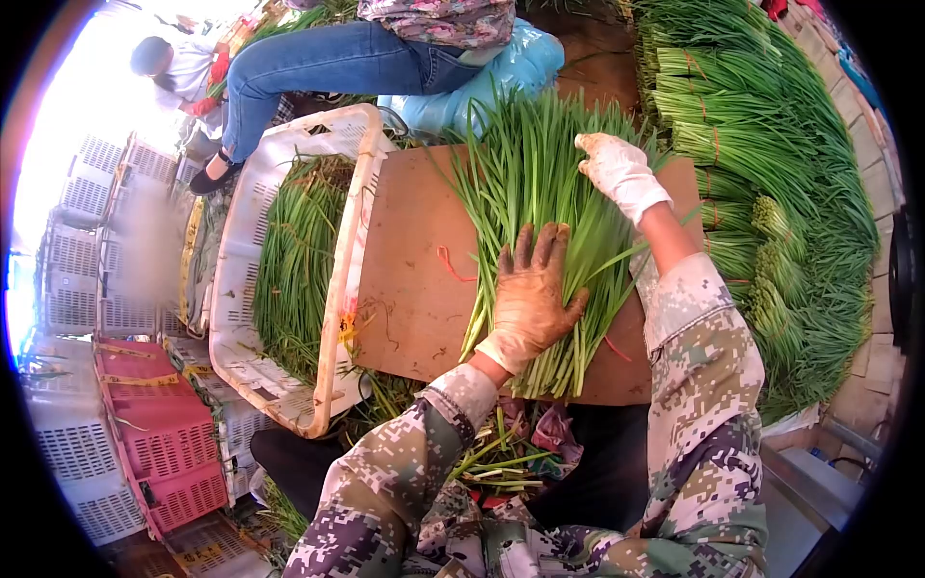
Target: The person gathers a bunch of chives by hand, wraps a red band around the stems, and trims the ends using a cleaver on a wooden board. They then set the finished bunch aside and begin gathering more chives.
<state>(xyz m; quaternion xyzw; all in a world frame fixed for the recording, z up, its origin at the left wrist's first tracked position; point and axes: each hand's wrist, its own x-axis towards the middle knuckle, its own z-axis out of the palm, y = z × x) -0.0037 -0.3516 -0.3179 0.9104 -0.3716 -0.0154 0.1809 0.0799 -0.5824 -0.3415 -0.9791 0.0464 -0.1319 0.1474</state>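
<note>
A loose bunch of long green stalks (520,183) lies across a brown board (409,260), its pale ends toward me. My left hand (533,299), in a dirty brownish glove, rests flat on the lower left of the bunch with its fingers spread. At the upper right side of the bunch is my right hand (617,173), in a white glove, its fingers curled; what they hold, if anything, is hidden. A red tie (453,265) lies on the board left of the bunch, and part of another shows near the stalk ends.
A white crate (352,250) with green stalks stands left of the board. Tied green bundles (732,135) are piled at the right. A person in jeans (318,72) sits beyond the crate, another farther back. Pink (159,414) and white crates stand far left.
</note>
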